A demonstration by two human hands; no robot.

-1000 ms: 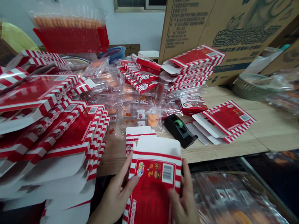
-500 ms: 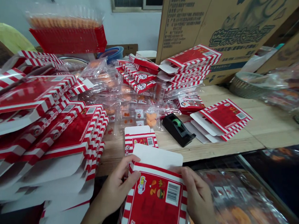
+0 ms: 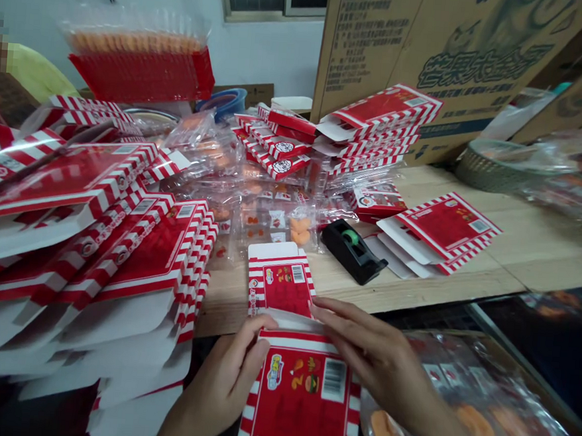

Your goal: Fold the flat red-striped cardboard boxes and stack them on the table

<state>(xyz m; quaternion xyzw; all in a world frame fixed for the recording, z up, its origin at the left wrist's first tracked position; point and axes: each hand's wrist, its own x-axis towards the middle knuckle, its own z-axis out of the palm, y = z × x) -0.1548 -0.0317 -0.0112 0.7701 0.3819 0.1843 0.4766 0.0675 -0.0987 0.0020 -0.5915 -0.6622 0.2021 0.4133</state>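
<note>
A red carton (image 3: 298,404) with striped edges, a barcode and small food pictures is upright just below me. My left hand (image 3: 230,370) grips its upper left edge, thumb in front. The white top flap (image 3: 296,321) is tilted back over the opening. My right hand (image 3: 372,343) lies across the flap and upper right corner, its fingers stretched out and pointing left. Whatever is inside the carton is hidden. Right behind it, another red striped carton (image 3: 286,281) lies on the wooden table, its white flap pointing away.
A black tape dispenser (image 3: 353,249) stands beyond my hands, beside several flat cartons (image 3: 450,229). Stacked cartons (image 3: 133,260) fill the left. Clear snack packets (image 3: 281,220) lie mid-table, more in a box (image 3: 481,417) at lower right. A large cardboard box (image 3: 372,57) stands behind.
The white flap, upright before, has been folded back and down toward the opening. My right hand has moved from the carton's right edge up and left onto the flap. My left hand keeps its grip.
</note>
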